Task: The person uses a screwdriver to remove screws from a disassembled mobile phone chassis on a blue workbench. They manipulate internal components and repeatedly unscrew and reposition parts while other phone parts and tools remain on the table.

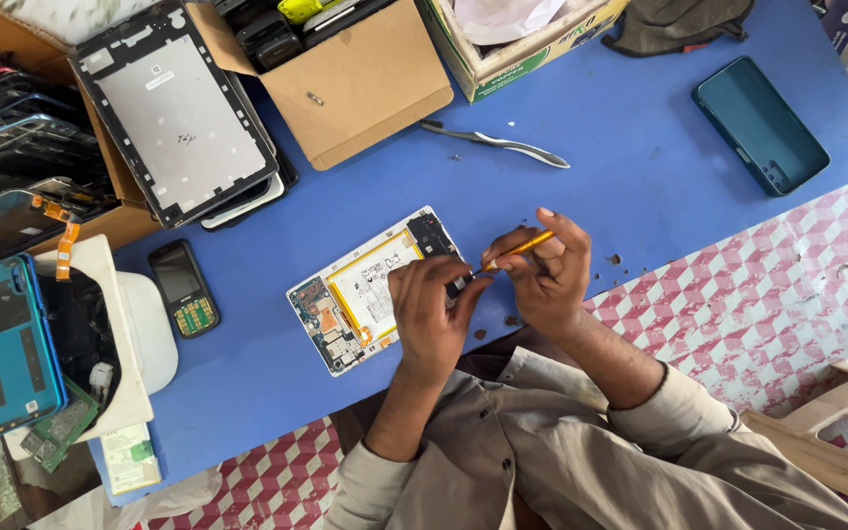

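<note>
The opened tablet (370,291) lies flat on the blue table (640,167), its white frame baring a pale rectangular battery edged in yellow and a strip of green and orange circuit board along its left end. The left hand (431,312) rests on the tablet's right part, fingers curled down and pinching a small dark part at the tablet's right edge. The right hand (545,275), just right of it, is closed round a slim yellow-orange screwdriver (514,252) whose tip points left at that dark part.

Far beyond the hands a pair of grey tweezers (498,143) lies on the table, in front of an open cardboard box (365,83). Far right sits a glossy teal phone back cover (760,125). To the left, a small keypad phone (182,289) lies face up, and farther away a large grey tablet back panel (184,113) with a matte metal face leans over stacked screens. At the far left a blue phone shell (2,344) rests beside a white block. Nothing lies between the hands and the tablet.
</note>
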